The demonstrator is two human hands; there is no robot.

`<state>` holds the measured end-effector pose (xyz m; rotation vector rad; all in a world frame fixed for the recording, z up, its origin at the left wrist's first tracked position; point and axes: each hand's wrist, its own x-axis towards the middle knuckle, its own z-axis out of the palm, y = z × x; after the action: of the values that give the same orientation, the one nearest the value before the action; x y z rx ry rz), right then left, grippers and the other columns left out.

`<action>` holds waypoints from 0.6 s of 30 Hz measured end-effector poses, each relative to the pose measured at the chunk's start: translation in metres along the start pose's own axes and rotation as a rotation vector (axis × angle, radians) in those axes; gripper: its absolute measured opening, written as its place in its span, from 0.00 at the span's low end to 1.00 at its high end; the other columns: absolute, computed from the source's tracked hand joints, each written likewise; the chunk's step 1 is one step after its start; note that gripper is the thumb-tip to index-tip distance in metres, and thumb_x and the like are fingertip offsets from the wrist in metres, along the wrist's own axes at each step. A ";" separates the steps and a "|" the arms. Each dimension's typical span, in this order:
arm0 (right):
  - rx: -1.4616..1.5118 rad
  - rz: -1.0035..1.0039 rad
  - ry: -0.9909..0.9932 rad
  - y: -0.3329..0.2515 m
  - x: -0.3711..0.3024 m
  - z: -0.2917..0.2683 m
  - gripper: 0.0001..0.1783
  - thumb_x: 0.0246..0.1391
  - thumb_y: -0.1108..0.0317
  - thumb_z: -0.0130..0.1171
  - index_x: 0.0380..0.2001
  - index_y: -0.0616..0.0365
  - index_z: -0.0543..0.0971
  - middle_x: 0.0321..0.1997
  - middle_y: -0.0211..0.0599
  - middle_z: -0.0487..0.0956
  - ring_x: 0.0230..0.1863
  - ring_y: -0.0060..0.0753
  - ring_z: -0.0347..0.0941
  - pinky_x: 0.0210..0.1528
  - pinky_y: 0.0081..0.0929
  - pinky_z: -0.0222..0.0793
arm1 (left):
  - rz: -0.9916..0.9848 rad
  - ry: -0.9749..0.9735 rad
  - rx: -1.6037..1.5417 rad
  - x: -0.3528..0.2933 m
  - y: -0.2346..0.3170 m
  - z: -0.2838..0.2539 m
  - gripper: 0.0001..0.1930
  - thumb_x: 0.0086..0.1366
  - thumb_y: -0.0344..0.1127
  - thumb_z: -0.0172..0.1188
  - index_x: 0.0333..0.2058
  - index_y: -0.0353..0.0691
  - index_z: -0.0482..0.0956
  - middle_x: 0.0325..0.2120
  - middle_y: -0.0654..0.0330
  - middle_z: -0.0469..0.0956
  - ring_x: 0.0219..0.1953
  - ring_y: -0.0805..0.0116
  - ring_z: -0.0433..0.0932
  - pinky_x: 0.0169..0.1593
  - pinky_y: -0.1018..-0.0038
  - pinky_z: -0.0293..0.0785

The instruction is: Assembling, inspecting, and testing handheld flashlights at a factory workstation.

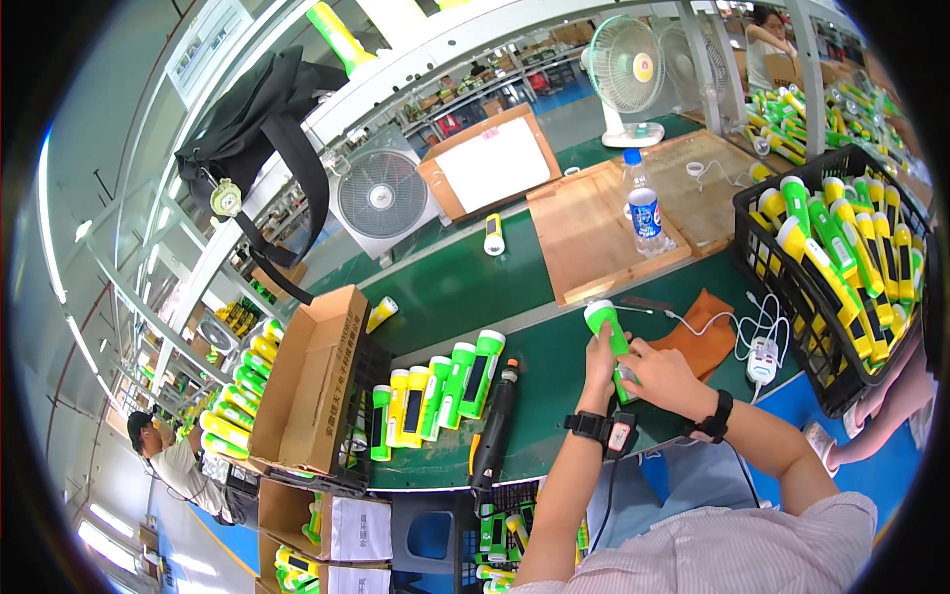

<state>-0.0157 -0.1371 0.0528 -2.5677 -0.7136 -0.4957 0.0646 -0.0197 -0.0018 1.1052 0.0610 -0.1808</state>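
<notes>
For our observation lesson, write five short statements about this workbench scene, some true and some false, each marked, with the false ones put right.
1. The left hand and right hand are both on one green flashlight. True.
2. The blue-capped bottle lies on its side. False: it stands upright on the wooden boards.
3. The black basket on the right holds both yellow and green flashlights. True.
4. The orange sheet lies to the left of the black tool. False: it lies to the right.
5. The row of flashlights beside the open carton is entirely green. False: the row mixes green and yellow.
</notes>
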 end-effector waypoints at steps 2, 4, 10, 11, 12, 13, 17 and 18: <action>-0.057 0.001 -0.040 0.002 -0.003 0.002 0.15 0.39 0.62 0.59 0.31 0.58 0.73 0.36 0.44 0.72 0.22 0.40 0.73 0.23 0.33 0.69 | -0.020 -0.034 0.094 -0.002 0.003 0.000 0.21 0.64 0.49 0.44 0.40 0.33 0.66 0.30 0.54 0.74 0.30 0.67 0.74 0.32 0.72 0.71; -0.049 0.009 -0.076 -0.004 -0.007 -0.001 0.15 0.39 0.62 0.59 0.31 0.58 0.72 0.37 0.44 0.72 0.24 0.41 0.73 0.24 0.34 0.69 | -0.024 -0.036 0.097 -0.005 -0.001 -0.002 0.20 0.64 0.48 0.44 0.40 0.33 0.66 0.29 0.54 0.74 0.29 0.68 0.74 0.31 0.73 0.71; 0.313 0.023 0.046 0.004 -0.007 -0.004 0.11 0.41 0.67 0.58 0.27 0.57 0.68 0.29 0.40 0.72 0.30 0.45 0.71 0.28 0.35 0.66 | 0.040 -0.066 0.053 -0.002 -0.006 0.001 0.16 0.63 0.44 0.46 0.40 0.35 0.66 0.29 0.56 0.73 0.27 0.67 0.73 0.32 0.72 0.72; 0.289 -0.009 0.044 0.000 -0.013 -0.011 0.10 0.41 0.67 0.58 0.27 0.57 0.69 0.28 0.38 0.72 0.29 0.43 0.71 0.27 0.34 0.66 | 0.032 -0.056 0.022 -0.001 -0.001 0.003 0.15 0.63 0.44 0.46 0.38 0.36 0.66 0.27 0.57 0.72 0.25 0.68 0.73 0.29 0.72 0.72; 0.266 -0.032 0.039 -0.001 -0.024 -0.014 0.10 0.42 0.67 0.58 0.26 0.56 0.69 0.27 0.35 0.71 0.27 0.42 0.70 0.26 0.33 0.65 | 0.085 -0.130 -0.015 -0.002 0.004 0.003 0.15 0.62 0.44 0.47 0.37 0.37 0.65 0.25 0.59 0.71 0.23 0.69 0.72 0.26 0.72 0.72; 0.195 -0.113 0.096 -0.003 -0.037 -0.011 0.08 0.41 0.68 0.56 0.25 0.55 0.69 0.23 0.32 0.68 0.23 0.35 0.69 0.23 0.29 0.64 | 0.122 -0.083 0.000 -0.004 0.009 0.004 0.15 0.61 0.45 0.48 0.37 0.38 0.65 0.24 0.60 0.70 0.22 0.69 0.73 0.23 0.72 0.72; -0.080 -0.276 0.128 0.011 -0.074 0.014 0.06 0.38 0.70 0.52 0.25 0.52 0.70 0.21 0.29 0.65 0.18 0.28 0.65 0.19 0.25 0.59 | 0.256 -0.110 0.058 -0.002 0.021 0.012 0.16 0.63 0.43 0.45 0.42 0.36 0.60 0.30 0.57 0.70 0.23 0.68 0.73 0.25 0.71 0.73; -0.079 -0.263 0.120 0.012 -0.077 0.017 0.06 0.38 0.70 0.52 0.25 0.52 0.70 0.21 0.29 0.65 0.18 0.28 0.65 0.19 0.25 0.59 | 0.264 -0.118 0.061 -0.002 0.021 0.014 0.16 0.64 0.43 0.45 0.42 0.36 0.60 0.30 0.56 0.70 0.24 0.68 0.73 0.26 0.71 0.74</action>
<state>-0.0665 -0.1688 0.0006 -2.5016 -1.0129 -0.7687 0.0660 -0.0224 0.0235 1.1501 -0.1969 -0.0108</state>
